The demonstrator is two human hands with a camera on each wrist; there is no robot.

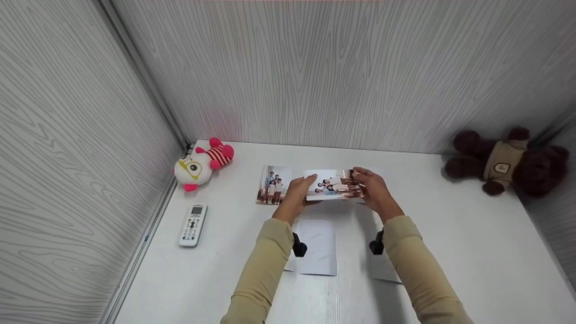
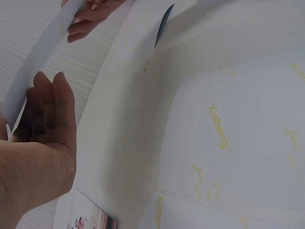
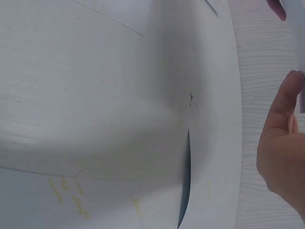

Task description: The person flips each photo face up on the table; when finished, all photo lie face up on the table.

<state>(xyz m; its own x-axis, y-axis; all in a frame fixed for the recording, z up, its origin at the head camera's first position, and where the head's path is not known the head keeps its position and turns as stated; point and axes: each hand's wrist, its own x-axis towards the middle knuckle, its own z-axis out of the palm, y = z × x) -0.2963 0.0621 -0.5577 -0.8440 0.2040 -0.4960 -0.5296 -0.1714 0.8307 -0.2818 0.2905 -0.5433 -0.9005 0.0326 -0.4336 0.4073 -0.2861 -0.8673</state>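
The fingers of the left hand [image 1: 294, 196] and right hand [image 1: 375, 191] grasp opposite ends of a family photo [image 1: 335, 184], raised above the surface [image 1: 225, 270]. At its nine o'clock lies another family portrait [image 1: 272, 185]; near six, a Xisheng-marked sheet [image 1: 318, 247].

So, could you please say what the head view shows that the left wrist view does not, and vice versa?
Only the head view shows the remote control, the pink-and-white plush toy, the brown teddy bear and the picture side of the held photo. Only the left wrist view shows its white underside and readable yellow "Xisheng" lettering. Both show the left hand and right hand holding that photo, plus white sheets below.
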